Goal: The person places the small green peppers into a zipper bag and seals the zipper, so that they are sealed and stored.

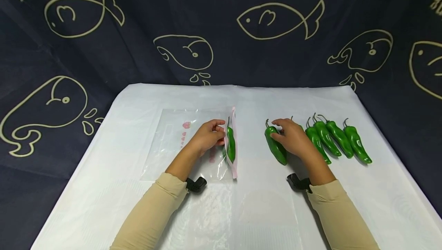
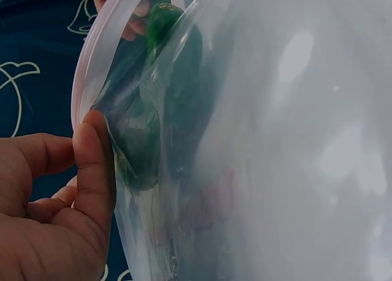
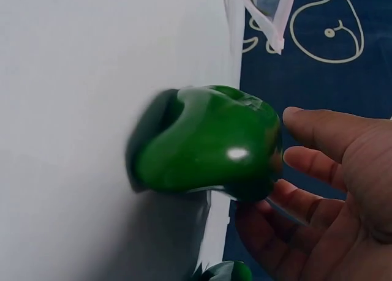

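A clear zip bag with a pink zip edge and pink prints lies flat on the table. My left hand pinches the bag's edge near its mouth, thumb against index finger. Inside that mouth sits a green chili pepper, seen blurred through the plastic in the left wrist view. Another green chili pepper lies to the right of the bag, stem pointing away. Over its upper part is my right hand, thumb and fingers spread about it; in the right wrist view the thumb tip stands just off the pepper.
Several more green chili peppers lie in a row to the right, one partly hidden behind the right hand. A white cover lies over the table. Behind hangs a dark blue cloth with fish and whale drawings.
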Demonstrator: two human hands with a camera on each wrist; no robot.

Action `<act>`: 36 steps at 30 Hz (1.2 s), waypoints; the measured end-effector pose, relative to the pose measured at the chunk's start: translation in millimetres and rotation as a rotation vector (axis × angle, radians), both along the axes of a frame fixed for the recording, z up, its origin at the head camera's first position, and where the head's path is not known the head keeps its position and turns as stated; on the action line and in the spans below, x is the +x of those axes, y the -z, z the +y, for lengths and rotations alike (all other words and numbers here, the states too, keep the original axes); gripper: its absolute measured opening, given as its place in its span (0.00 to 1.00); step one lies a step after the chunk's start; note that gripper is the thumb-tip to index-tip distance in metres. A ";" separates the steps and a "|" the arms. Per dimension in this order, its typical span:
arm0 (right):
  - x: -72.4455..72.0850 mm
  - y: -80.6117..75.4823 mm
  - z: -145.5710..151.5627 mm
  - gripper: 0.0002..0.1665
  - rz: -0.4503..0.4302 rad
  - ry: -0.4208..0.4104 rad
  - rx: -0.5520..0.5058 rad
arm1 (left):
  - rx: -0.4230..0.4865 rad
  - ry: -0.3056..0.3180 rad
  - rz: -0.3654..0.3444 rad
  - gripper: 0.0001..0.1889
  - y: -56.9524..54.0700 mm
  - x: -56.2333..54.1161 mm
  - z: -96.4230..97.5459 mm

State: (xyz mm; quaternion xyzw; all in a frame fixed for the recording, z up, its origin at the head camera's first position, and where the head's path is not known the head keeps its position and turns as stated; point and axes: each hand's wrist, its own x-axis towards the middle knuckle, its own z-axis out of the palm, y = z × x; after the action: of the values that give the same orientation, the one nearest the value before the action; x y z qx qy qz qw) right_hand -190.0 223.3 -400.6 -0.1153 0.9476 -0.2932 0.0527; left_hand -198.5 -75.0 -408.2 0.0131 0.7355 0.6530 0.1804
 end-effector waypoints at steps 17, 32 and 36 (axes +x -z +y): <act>-5.7 7.8 -0.6 0.28 -0.012 -0.008 0.023 | -0.007 0.003 0.000 0.24 1.0 -1.0 -0.3; -5.2 -0.5 -8.2 0.28 0.025 0.002 -0.062 | -0.005 0.001 0.007 0.24 4.7 -2.1 0.5; -4.6 -3.6 -15.9 0.28 0.045 -0.007 -0.082 | -0.005 0.000 0.006 0.24 5.0 -2.4 0.6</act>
State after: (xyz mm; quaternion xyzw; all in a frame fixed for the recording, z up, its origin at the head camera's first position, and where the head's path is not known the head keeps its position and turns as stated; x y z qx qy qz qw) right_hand -194.6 207.5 -397.0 -0.1272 0.9354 -0.3288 0.0276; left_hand -200.8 -74.4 -413.1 0.0144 0.7375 0.6512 0.1784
